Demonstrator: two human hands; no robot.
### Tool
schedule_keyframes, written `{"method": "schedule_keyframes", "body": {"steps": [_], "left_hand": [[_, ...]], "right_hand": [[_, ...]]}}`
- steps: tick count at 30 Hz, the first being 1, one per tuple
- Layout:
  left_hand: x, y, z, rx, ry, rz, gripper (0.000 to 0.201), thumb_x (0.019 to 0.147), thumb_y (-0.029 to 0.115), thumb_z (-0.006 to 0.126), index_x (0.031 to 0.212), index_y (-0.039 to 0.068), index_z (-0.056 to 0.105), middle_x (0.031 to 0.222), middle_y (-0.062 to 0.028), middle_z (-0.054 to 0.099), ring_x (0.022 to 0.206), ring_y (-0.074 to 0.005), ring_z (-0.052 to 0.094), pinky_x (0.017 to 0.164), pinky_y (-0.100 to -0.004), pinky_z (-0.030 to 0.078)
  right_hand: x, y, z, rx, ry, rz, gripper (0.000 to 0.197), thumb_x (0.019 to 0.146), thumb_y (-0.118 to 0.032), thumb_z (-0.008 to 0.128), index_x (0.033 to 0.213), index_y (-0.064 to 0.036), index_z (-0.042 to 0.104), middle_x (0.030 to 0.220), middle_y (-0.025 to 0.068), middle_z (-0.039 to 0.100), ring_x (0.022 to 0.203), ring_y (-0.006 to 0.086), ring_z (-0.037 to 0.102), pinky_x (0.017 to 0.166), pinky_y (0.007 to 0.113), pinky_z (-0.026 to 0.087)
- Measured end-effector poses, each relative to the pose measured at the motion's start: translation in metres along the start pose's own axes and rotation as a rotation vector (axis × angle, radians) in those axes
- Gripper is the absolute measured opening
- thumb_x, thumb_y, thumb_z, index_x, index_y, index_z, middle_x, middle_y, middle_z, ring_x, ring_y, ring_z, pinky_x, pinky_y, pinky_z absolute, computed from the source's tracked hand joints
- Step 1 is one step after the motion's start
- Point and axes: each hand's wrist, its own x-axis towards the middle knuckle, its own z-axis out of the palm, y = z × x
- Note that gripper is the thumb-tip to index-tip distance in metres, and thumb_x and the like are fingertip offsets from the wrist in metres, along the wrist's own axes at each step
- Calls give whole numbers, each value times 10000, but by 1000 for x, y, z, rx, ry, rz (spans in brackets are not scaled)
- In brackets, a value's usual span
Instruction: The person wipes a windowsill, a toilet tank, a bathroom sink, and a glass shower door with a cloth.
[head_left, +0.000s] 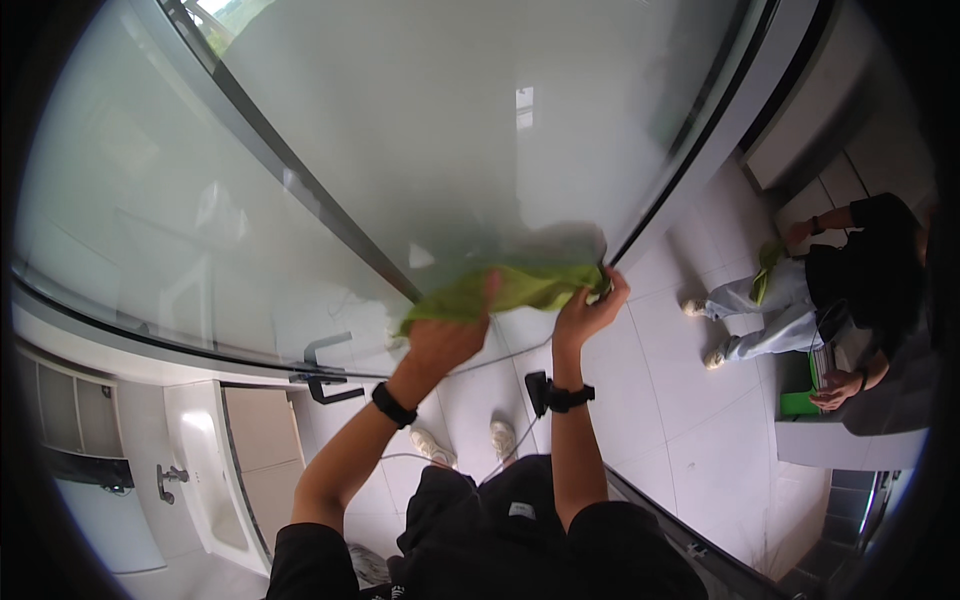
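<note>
A yellow-green cloth [535,288] stretches between my two hands in front of a large glass panel [400,150]. My left hand [450,342], slightly smeared by motion, is closed on the cloth's left part. The cloth's left end hangs below that hand. At the cloth's right end, beside the dark edge of the glass, the bent fingers of my right hand [590,312] grip it. A dim reflection of the cloth shows in the glass just above. Both my wrists carry black bands.
A black door handle [328,380] juts out below the glass, left of my arms. At the lower left is a white washbasin [215,480] with a tap [170,482]. Another person [850,270] in dark top and jeans stands at the right, with a green cloth [768,268] near one hand.
</note>
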Motion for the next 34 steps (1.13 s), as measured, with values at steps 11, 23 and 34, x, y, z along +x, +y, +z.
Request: {"method": "schedule_keyframes", "body": {"steps": [11, 23, 34], "left_hand": [[78, -66, -138, 468, 689, -193, 517, 972, 254, 433, 1365, -75, 370, 1472, -328, 318, 1276, -496, 399, 1006, -468, 312], [-10, -23, -20, 306, 131, -50, 277, 801, 283, 639, 981, 72, 643, 917, -85, 637, 744, -262, 620, 635, -393, 501], [-95, -2, 86, 115, -475, 157, 578, 919, 275, 564, 1464, 158, 411, 1223, -132, 627, 1036, -308, 631, 893, -385, 505]], "right_hand": [[111, -150, 31, 211, 147, -638, 549, 910, -344, 597, 1278, 34, 443, 1399, 248, 351, 1353, 505, 297, 1060, 611, 269], [36, -39, 37, -145, -48, -759, 419, 830, -368, 520, 1084, -38, 560, 1386, 287, 371, 1320, 576, 268, 1006, 726, 214], [-50, 104, 22, -282, -318, -708, 328, 770, -321, 630, 1013, -101, 624, 1376, 189, 437, 1329, 478, 307, 1042, 651, 276]]}}
